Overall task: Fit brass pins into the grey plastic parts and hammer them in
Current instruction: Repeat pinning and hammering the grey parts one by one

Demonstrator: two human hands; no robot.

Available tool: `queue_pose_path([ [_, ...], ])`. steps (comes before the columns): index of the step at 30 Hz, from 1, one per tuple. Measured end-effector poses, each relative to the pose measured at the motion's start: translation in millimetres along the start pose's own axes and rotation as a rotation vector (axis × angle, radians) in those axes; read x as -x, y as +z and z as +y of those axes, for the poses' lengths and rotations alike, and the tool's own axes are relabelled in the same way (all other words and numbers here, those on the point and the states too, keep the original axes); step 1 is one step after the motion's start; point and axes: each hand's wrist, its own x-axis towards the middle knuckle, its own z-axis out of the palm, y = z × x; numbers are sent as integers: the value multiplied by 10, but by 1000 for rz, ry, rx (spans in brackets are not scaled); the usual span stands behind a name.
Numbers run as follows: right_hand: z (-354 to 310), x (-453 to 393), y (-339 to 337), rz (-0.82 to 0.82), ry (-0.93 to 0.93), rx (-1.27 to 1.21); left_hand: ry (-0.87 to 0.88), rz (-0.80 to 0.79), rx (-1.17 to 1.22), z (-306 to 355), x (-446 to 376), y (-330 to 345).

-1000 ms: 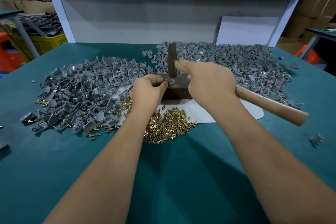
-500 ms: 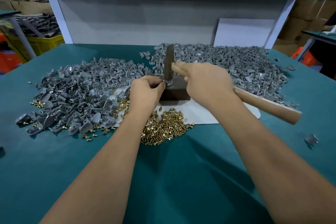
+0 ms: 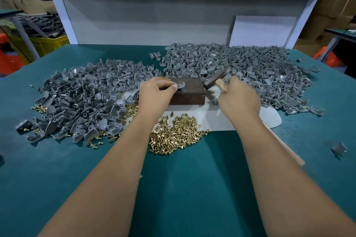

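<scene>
My left hand (image 3: 156, 93) pinches a grey plastic part (image 3: 180, 85) at the left top edge of a dark brown block (image 3: 187, 92). My right hand (image 3: 238, 98) grips a wooden-handled hammer; its dark head (image 3: 216, 78) is tilted up and to the right of the block, blurred, and the handle end (image 3: 285, 146) shows behind my right forearm. A heap of brass pins (image 3: 175, 134) lies in front of the block. Whether a pin sits in the held part is hidden by my fingers.
A large pile of grey parts (image 3: 82, 98) covers the left of the green table (image 3: 192, 188), another pile (image 3: 250, 69) the back right. A white sheet (image 3: 217, 119) lies under the block. One loose part (image 3: 339, 148) lies far right. A yellow crate (image 3: 48, 44) stands beyond the table.
The hammer head has swung off the block, from upright over the part to the right side. My right hand moved right with it. My left hand still holds the part on the block.
</scene>
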Motion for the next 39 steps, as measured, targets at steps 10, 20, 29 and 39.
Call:
queue_pose_path([
  [10, -99, 64, 75, 101, -68, 122, -42, -52, 36, 35, 18, -33],
  [20, -532, 199, 324, 64, -366, -327, 13, -64, 33, 48, 35, -43],
  [29, -532, -124, 122, 214, 73, -801, 1, -82, 15, 8, 7, -40],
  [39, -549, 167, 244, 125, -171, -267, -35, -63, 49, 69, 22, -34],
])
